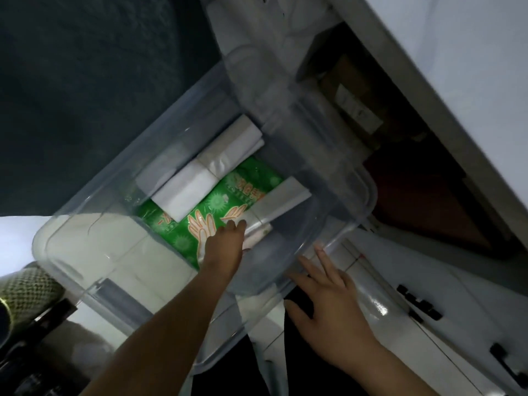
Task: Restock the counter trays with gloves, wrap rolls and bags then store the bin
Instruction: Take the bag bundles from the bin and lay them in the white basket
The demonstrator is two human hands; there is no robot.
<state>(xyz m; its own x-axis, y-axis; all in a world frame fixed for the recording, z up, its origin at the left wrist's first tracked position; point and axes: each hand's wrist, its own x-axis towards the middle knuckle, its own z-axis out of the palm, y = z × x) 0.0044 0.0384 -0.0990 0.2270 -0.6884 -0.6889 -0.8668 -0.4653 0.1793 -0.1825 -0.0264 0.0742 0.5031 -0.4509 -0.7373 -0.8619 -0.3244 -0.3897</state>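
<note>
The left hand (pixel 225 244) reaches into the clear bin (pixel 71 230), its fingers curled around a folded white bag (pixel 281 204) near the bin's right edge, atop the green glove pack (pixel 217 207). The right hand (pixel 328 307) is spread flat, straight fingers touching the bin's near rim from outside.

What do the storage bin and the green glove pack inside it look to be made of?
Storage bin: clear, slightly frosted hard plastic, since the contents and floor show through its walls and rim. Green glove pack: likely thin glossy plastic film, judging by its crinkled highlights and printed hand outlines. The left hand reaches over it.
</note>
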